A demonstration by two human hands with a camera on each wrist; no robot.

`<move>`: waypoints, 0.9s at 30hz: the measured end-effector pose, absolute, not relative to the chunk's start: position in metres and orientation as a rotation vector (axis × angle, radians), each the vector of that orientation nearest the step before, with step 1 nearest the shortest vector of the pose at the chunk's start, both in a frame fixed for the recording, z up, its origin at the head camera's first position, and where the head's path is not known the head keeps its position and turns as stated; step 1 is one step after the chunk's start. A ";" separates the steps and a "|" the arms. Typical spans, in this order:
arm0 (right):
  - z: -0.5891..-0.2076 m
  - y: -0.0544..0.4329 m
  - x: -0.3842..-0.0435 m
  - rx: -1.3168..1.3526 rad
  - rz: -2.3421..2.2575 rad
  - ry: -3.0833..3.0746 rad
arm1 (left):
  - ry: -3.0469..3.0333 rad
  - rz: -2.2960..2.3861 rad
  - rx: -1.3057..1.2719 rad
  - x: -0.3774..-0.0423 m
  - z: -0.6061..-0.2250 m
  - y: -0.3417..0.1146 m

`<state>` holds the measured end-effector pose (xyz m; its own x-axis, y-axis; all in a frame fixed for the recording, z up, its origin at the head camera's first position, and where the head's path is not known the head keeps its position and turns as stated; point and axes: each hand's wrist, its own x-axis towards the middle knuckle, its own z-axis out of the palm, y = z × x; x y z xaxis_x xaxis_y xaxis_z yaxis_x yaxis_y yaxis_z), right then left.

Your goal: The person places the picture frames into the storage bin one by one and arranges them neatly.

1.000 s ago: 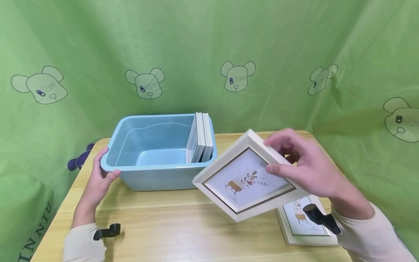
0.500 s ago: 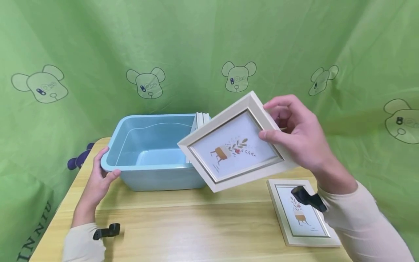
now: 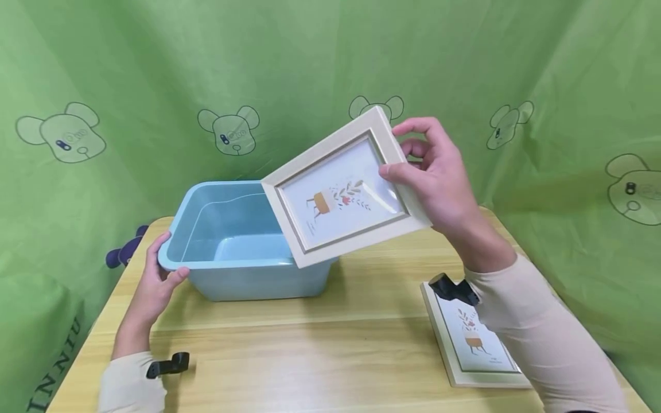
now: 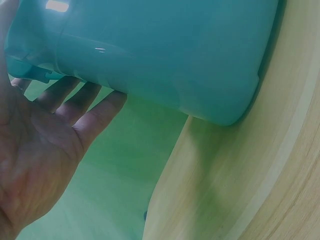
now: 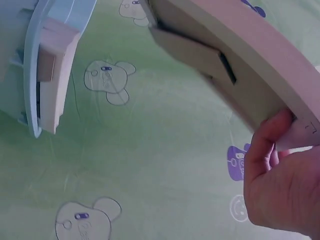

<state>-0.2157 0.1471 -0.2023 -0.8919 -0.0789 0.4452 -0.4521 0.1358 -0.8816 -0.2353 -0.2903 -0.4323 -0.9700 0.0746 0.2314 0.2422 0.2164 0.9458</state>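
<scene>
In the head view my right hand [image 3: 445, 182] grips a cream picture frame [image 3: 291, 182] by its right side, thumb on the front and fingers behind. The frame is tilted and raised, overlapping the right part of a light blue plastic tub [image 3: 258, 282]. Its back, with a folded stand flap [image 5: 195, 50], shows in the right wrist view. My left hand [image 3: 154, 287] holds the tub's front left corner, thumb against the front. Upright frames [image 5: 56, 75] inside the tub appear in the right wrist view; the held frame hides them from the head view.
Another cream picture frame [image 3: 454, 344] lies face up at the right of the wooden table [image 3: 310, 355], partly behind my right forearm. A green curtain [image 3: 310, 57] with bear heads hangs behind and around. Something purple [image 3: 124, 252] shows beyond the table's left edge.
My right hand has lifted the picture frame up and left, from above the table to over the tub's right end, now covering the frames inside. The left hand and tub stay in place.
</scene>
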 end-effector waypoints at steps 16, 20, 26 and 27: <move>-0.203 0.114 -0.257 0.238 1.998 -2.200 | -2.324 -1.865 -0.305 -0.236 -0.433 -0.292; -0.205 0.108 -0.264 0.213 2.021 -2.246 | -2.315 -1.872 -0.308 -0.236 -0.434 -0.292; -0.210 0.101 -0.274 0.186 2.015 -2.317 | -2.306 -1.876 -0.321 -0.237 -0.435 -0.291; -0.210 0.100 -0.276 0.179 2.005 -2.333 | -2.305 -1.875 -0.324 -0.237 -0.435 -0.290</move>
